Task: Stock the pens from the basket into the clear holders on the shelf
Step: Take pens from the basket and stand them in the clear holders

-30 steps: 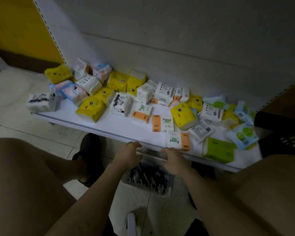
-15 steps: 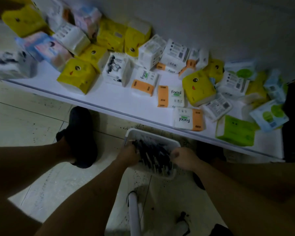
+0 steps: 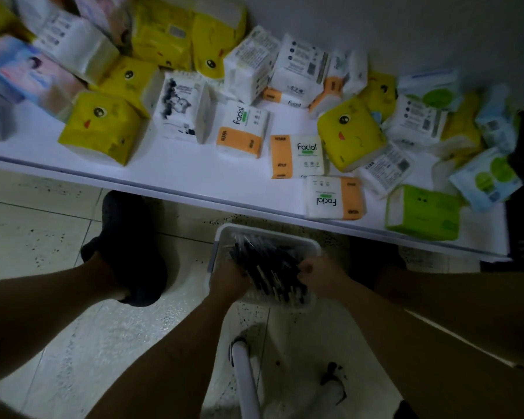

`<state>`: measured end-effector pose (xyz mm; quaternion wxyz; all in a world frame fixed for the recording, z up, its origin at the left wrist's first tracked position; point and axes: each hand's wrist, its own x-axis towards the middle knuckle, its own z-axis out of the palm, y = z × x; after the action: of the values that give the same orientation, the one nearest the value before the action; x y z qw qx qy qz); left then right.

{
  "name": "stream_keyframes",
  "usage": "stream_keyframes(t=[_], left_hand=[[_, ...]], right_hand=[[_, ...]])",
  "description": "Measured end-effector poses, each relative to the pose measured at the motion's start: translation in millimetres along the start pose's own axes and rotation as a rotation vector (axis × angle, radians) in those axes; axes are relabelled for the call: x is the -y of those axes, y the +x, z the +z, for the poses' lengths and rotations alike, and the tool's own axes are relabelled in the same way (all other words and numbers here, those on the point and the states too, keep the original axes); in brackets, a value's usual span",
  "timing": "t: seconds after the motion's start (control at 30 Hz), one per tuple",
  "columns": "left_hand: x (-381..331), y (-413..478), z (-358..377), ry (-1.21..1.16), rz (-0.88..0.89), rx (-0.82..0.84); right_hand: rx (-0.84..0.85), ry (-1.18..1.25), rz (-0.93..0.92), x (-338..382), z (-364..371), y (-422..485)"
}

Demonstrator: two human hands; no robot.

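Stocking looks barely begun, as I judge it: the pens lie heaped in the basket, which sits on the floor just in front of the shelf, below its front edge. No clear holders show anywhere in view and no pen lies on the shelf. Nearly all the work seems left to do: lifting a bunch, finding the holders, dropping the pens in.

Both arms reach down into the basket. The right grip sits at the right side of the heap, fingers curled and thumb against the pens, pinching a few of them as far as I can make out. The left grip is at the left side, its fingertips buried among pens by the basket wall. Whether it holds pens, the wall or nothing I cannot tell.

The pens are slim dark sticks with pale ends, lying roughly parallel, and they look slick and likely to slide. The basket is white plastic, rectangular, with rounded corners and a thick rim. The shelf is a smooth white board crowded with tissue packs, soft pillowy blocks in crinkly film: yellow, white with orange, green, pale blue. The floor is glossy speckled tile.
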<state>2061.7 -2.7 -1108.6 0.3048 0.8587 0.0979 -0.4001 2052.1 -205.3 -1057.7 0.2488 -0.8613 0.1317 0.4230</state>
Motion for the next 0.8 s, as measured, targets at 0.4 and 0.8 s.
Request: stream_keyframes(t=[0.4, 0.8], left_hand=[[-18, -41, -20, -0.579, -0.197, 0.228], [-29, -44, -36, -0.43, -0.091, 0.105]], right_hand=[[0.008, -0.312, -0.111, 4, 21, 32], [0.019, -0.167, -0.029, 8, 31, 33]])
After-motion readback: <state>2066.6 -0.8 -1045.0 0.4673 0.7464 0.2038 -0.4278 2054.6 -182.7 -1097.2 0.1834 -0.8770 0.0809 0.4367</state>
